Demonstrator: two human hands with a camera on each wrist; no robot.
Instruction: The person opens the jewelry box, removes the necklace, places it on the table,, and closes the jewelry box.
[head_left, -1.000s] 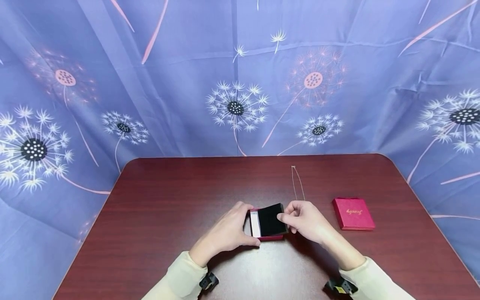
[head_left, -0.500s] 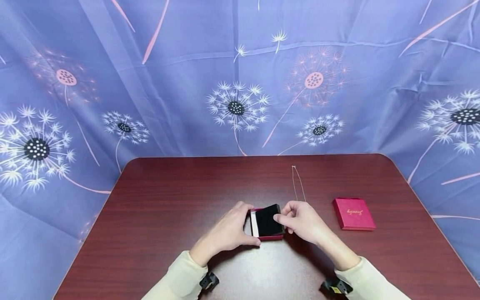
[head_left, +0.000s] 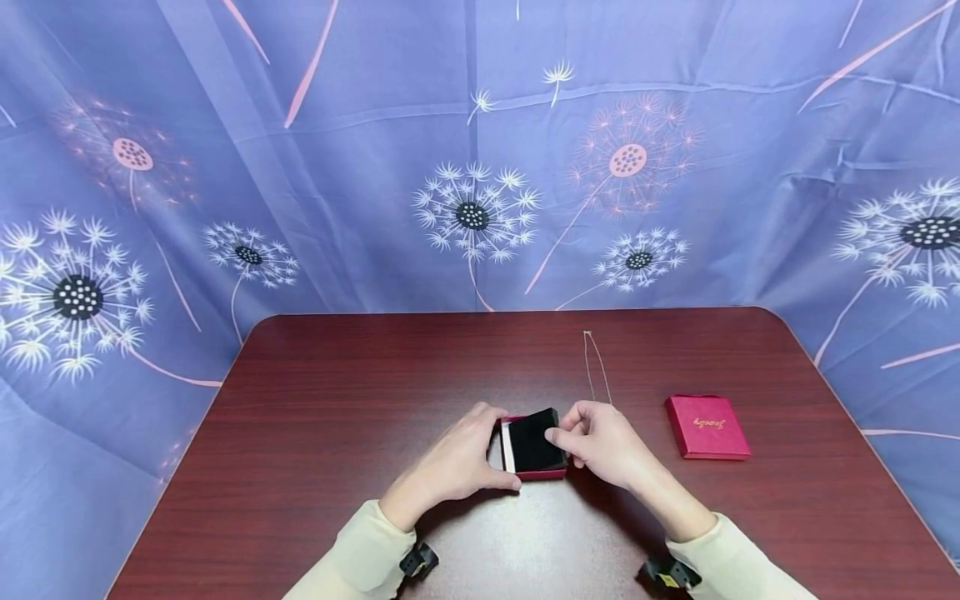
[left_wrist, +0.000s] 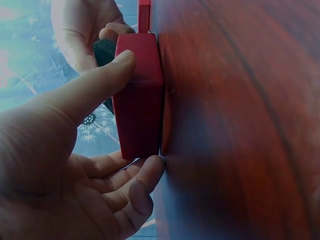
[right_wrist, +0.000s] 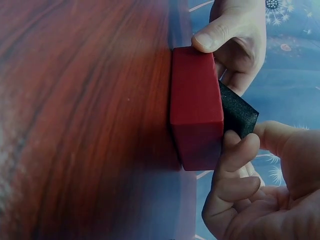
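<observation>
A red box base (left_wrist: 142, 110) sits on the table, its white inside showing as a thin strip at the left in the head view. My left hand (head_left: 463, 457) grips it from the left, thumb on the near side and fingers at the far side. A black foam pad (head_left: 534, 442) lies partly in the box, its right edge raised and tilted, as the right wrist view also shows. My right hand (head_left: 606, 442) pinches that raised edge between thumb and fingers. Beyond the right hand lies a thin chain necklace (head_left: 602, 367), its lower end hidden behind the hand.
A red lid (head_left: 708, 427) with gold lettering lies on the table to the right of my right hand. The dark red wooden table (head_left: 337, 392) ends at a blue curtain (head_left: 360, 167) with dandelion prints.
The right hand has moved slightly left with the black foam pad, so the white strip inside the box is narrower. The left hand, lid and necklace have stayed put.
</observation>
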